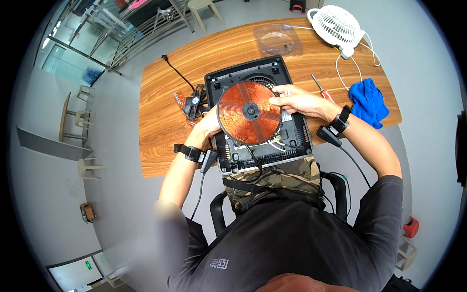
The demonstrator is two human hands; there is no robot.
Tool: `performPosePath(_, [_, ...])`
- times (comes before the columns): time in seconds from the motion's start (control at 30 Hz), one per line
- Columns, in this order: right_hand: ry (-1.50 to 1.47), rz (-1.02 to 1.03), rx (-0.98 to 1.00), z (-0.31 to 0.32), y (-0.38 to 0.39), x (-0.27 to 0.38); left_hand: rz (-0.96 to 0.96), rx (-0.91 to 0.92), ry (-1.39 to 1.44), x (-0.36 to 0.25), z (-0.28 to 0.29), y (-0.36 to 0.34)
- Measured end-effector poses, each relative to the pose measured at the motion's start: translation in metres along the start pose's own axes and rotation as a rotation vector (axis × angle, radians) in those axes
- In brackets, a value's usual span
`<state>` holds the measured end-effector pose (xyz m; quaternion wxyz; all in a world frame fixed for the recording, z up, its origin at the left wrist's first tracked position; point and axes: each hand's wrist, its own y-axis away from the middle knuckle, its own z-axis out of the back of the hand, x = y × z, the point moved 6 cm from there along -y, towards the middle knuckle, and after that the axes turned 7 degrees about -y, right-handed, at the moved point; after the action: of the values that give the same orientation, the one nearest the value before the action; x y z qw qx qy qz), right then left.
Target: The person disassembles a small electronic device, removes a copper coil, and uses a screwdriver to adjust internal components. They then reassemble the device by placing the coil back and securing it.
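Observation:
A round, flat copper induction coil (pixel 236 119) with a black hub is raised at a tilt over the open black housing (pixel 212 92) of an induction cooker. My right hand (pixel 297 100) grips the coil's right rim, thumb on the face and fingers behind the edge. At the opposite edge, my left hand (pixel 210 122) reaches behind the coil, which hides its fingers. Below the coil, wires and a circuit board show partly inside the housing. A black cooling fan (pixel 195 103) lies left of the housing.
Small metal parts (pixel 180 99) lie beside the cooling fan, near a black power plug (pixel 165 58). Right of the housing are a red-handled screwdriver (pixel 325 92) and a blue cloth (pixel 368 103). A clear plastic tray (pixel 272 41) and a white fan (pixel 336 25) with its cord stand at the far edge.

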<state>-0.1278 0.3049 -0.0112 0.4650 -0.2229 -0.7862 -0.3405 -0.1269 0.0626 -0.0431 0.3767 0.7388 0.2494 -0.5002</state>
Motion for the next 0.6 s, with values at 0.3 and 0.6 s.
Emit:
performPosePath(0.3, [0.081,0.008,-0.085,0.000,0.003,-0.001,0.020,0.000,-0.056,0.018,0.007,-0.005])
performPosePath(0.6, [0.083,0.031,-0.103,0.003,0.004,-0.003,0.060,0.012,0.031,0.017,0.002,-0.005])
